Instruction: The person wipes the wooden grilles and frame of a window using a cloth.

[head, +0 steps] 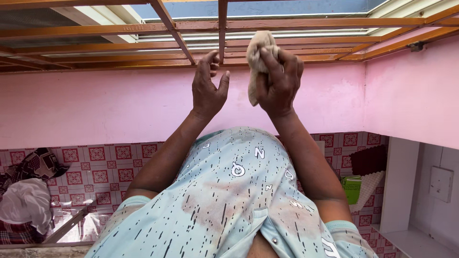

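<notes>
My right hand (279, 81) is raised in front of a wooden window grille (167, 31) and grips a crumpled beige cloth (258, 52), which sticks out above and below my fingers. My left hand (208, 88) is raised beside it, a little to the left. It holds nothing, its fingers are loosely apart, and its fingertips are near a vertical wooden bar (222, 28) of the grille. Both forearms reach up from my light blue patterned shirt (229, 200), which fills the lower middle of the view.
A pink wall (95, 105) runs below the grille and turns a corner at the right. Below it is red-patterned tiling (100, 172). A heap of clothes (26, 196) lies at the left. A green box (353, 188), a maroon cloth (369, 160) and a white switch plate (441, 183) are at the right.
</notes>
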